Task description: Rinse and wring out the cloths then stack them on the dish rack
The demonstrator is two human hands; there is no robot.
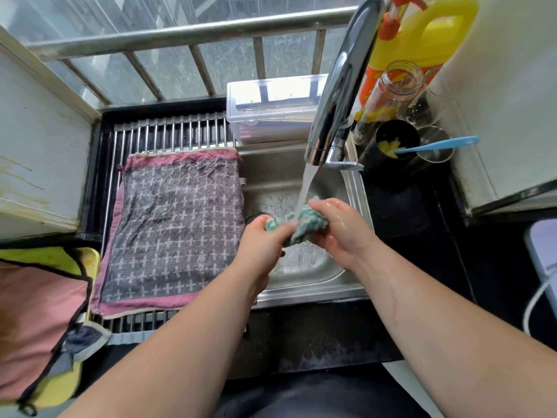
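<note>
A bunched green-and-white cloth (304, 224) is held over the steel sink (304, 285), right under the running water from the chrome tap (334, 95). My left hand (260, 239) grips its left end, and my right hand (340, 227) grips its right end. Both hands are wet. Left of the sink, a grey cloth with a white cross pattern and pink border (174, 227) lies spread flat on the metal roll-up dish rack (168, 131).
A clear plastic box (271, 113) stands behind the sink. A yellow detergent jug (428, 34), a clear bottle (388, 92) and a black cup with a blue-handled utensil (398, 143) crowd the right counter. Pink and yellow cloths (39, 321) lie at the left.
</note>
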